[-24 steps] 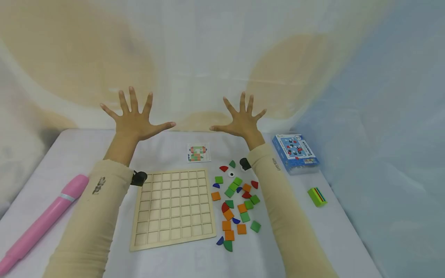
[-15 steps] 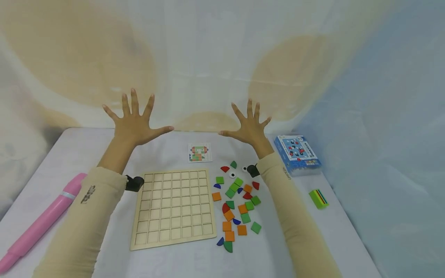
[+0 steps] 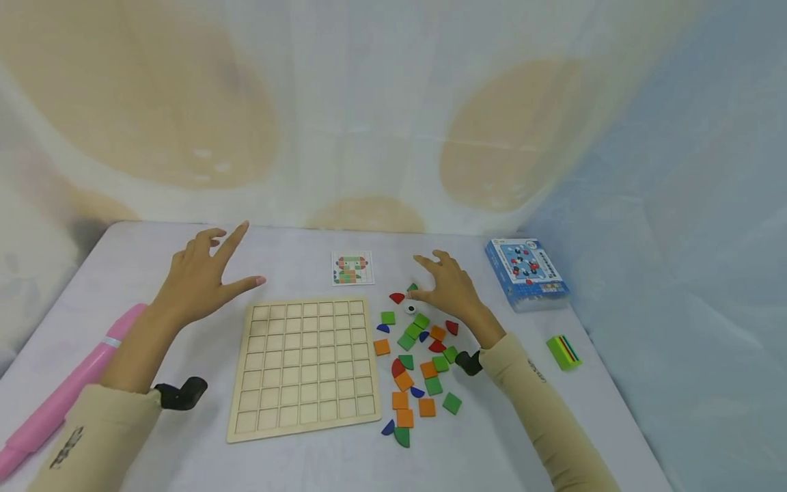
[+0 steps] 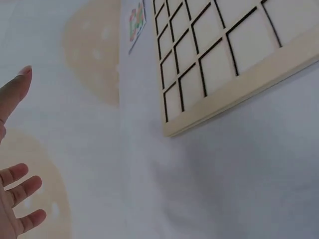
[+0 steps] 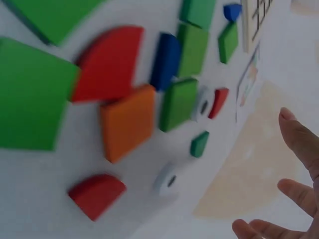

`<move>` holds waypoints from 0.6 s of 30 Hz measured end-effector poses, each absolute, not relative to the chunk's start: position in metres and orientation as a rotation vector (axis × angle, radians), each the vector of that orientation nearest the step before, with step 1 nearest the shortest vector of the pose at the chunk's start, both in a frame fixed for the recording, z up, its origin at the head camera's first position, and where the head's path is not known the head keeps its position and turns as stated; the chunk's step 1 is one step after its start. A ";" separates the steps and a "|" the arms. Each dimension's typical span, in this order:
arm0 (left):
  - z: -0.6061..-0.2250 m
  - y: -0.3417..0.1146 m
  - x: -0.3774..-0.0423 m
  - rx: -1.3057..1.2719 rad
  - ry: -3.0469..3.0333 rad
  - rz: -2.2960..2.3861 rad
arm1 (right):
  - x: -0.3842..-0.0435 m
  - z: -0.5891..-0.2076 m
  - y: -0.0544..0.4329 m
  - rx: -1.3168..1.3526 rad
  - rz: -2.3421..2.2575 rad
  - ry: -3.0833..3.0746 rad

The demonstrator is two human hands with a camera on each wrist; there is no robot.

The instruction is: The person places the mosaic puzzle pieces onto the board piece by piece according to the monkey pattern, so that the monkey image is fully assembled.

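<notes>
My left hand hovers left of the wooden grid board, thumb and forefinger apart, holding nothing. Over the far end of the loose coloured pieces is my right hand, its fingers relaxed and bare of any object. Orange squares, green squares, red quarter circles and blue half circles lie scattered to the right of the board. A round white eye piece sits near the right thumb; another eye piece shows in the right wrist view. Behind the board lies a printed pattern card.
A blue box stands at the back right, with a small lime-green block with coloured stripes in front of it. A long pink tube-like object lies along the left side, partly behind the left forearm. Fabric hangs behind the table.
Both hands have come down and back toward the body from a raised, spread-finger pose. Their fingers have relaxed and bent a little. The board and pieces stay put.
</notes>
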State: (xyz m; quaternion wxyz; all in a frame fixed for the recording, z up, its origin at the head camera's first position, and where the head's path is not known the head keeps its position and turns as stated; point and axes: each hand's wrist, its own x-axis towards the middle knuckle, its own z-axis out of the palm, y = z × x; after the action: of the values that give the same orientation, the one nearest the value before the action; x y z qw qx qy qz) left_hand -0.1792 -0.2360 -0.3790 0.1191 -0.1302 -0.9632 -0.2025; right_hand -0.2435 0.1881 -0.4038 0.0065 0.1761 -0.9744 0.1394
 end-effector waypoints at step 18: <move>-0.435 -0.238 -0.123 -0.310 -2.777 -0.769 | -0.222 -0.433 0.190 0.588 0.389 -3.133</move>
State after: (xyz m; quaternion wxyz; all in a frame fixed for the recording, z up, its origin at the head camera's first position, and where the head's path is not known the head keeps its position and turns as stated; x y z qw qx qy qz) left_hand -0.1231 -0.2379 -0.4352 0.1214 -0.1060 -0.9511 -0.2635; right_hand -0.2224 0.1895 -0.4329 -0.0350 0.1831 -0.9750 0.1210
